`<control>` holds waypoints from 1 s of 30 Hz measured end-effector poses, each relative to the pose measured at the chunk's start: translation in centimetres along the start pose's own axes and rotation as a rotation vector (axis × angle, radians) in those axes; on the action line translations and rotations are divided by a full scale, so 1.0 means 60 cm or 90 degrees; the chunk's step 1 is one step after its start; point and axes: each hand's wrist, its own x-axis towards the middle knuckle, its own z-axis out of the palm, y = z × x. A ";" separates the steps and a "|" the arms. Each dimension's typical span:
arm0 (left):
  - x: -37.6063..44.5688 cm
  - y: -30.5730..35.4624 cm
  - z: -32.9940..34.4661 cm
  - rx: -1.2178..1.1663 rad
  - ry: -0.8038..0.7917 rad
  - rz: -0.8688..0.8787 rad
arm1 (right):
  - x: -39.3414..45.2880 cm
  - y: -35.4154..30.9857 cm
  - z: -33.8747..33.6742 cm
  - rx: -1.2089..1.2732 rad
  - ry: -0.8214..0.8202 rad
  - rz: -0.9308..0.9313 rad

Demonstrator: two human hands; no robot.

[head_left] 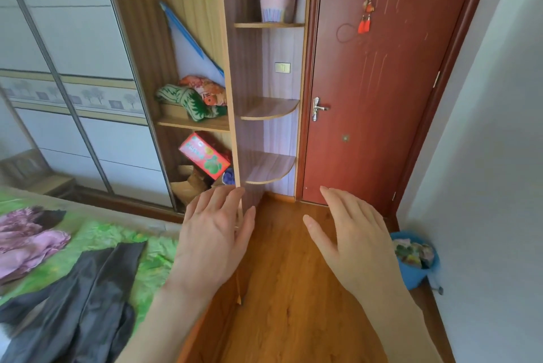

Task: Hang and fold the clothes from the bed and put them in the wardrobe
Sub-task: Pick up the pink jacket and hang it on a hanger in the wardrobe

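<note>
Both of my hands are flat and hold nothing: my left hand and my right hand float side by side, fingers straight, low in the middle of the frame over the orange-brown wooden floor. At the lower left, a dark grey shiny garment lies spread on the bed with the green flowery cover, and a crumpled purple fuzzy garment lies just above it. Higher up on the left stands the wooden wardrobe with pale sliding doors, with its open shelf side showing. A dark red door fills the upper right, and a blue plastic bin sits at the lower right.
</note>
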 end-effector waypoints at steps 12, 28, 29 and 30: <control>0.205 -0.079 0.168 0.019 -0.001 -0.077 | 0.288 0.051 0.171 -0.019 -0.087 -0.119; 0.599 -0.206 0.393 0.024 -0.010 -0.127 | 0.736 0.097 0.416 0.054 -0.044 -0.163; 0.615 -0.211 0.404 0.023 -0.013 -0.126 | 0.754 0.099 0.431 0.058 -0.048 -0.162; 0.632 -0.216 0.417 0.024 -0.018 -0.124 | 0.772 0.100 0.446 0.063 -0.050 -0.163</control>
